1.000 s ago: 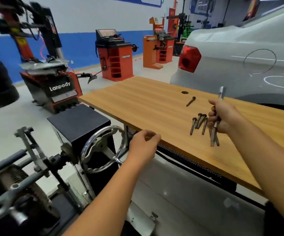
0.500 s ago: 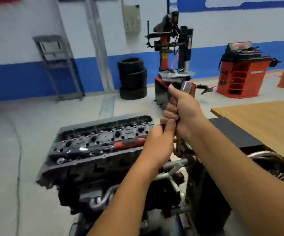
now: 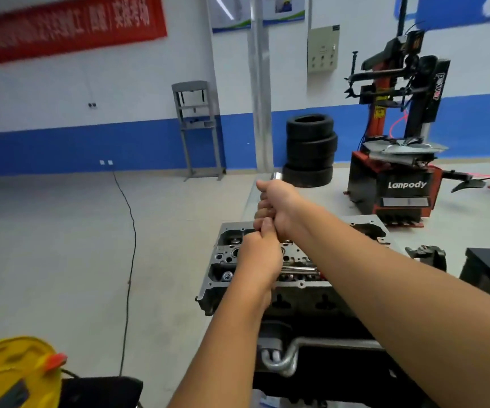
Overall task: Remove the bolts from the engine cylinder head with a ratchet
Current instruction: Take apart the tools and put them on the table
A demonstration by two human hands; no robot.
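Both hands are up in front of the person, over the engine cylinder head (image 3: 267, 287). The right hand (image 3: 279, 209) is wrapped tight around a shiny metal tool (image 3: 277, 175), and only the tool's top end sticks out above the fist. The left hand (image 3: 260, 254) is just below, with its fingers curled round the lower part of the same tool. The cylinder head sits low in the middle, on a stand, with dark round holes along its top. A ratchet (image 3: 299, 270) with a silver bar lies across it, just right of the left hand.

I think the tool is about to go down onto a bolt, but the bolt is hidden by the hands. To do it well, hold the tool straight up, push it all the way onto the bolt, then turn slowly. If it tips, it could slip off.
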